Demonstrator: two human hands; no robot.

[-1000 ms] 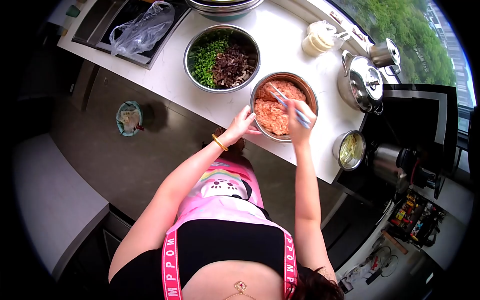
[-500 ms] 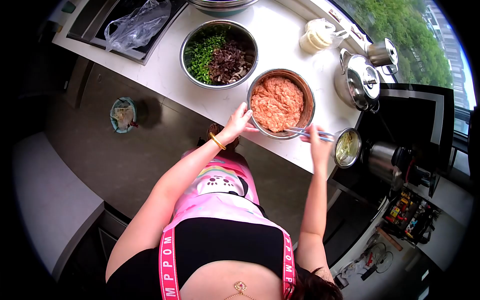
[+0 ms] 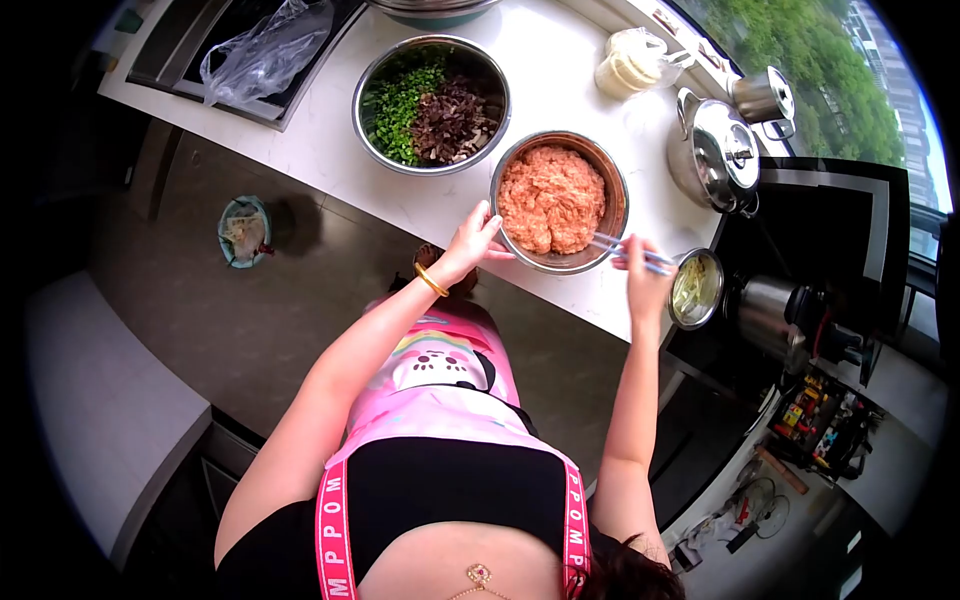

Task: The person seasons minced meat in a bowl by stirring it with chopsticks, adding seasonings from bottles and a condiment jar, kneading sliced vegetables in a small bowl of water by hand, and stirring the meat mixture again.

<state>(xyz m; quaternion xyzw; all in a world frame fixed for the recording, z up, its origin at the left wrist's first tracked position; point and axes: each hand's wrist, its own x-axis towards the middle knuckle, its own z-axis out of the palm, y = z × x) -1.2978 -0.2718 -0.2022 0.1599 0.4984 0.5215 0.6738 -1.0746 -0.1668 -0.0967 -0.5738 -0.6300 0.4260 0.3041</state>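
Pinkish minced meat (image 3: 550, 200) fills much of a steel bowl (image 3: 617, 192) near the counter's front edge. My left hand (image 3: 474, 243) holds the left side of this bowl, its thumb at the rim and its fingers by the outer wall. Chopsticks (image 3: 606, 244) are gripped in my right hand (image 3: 642, 268), their tips at the right edge of the meat. Farther left, another steel bowl (image 3: 493, 78) contains chopped greens (image 3: 398, 118) beside dark chopped pieces (image 3: 455, 122). A small bowl (image 3: 716, 290) with pale yellowish strips stands just right of my right hand.
Along the window side are a lidded steel pot (image 3: 715, 150), a smaller pot (image 3: 760, 97) and a jar in clear plastic (image 3: 630, 68). A clear plastic bag (image 3: 265, 55) lies at the far left. A lined bin (image 3: 243, 232) stands on the floor.
The chopsticks have shifted slightly up along the bowl's right side, my right hand with them. The meat's surface has changed shape. My left hand keeps its hold on the bowl.
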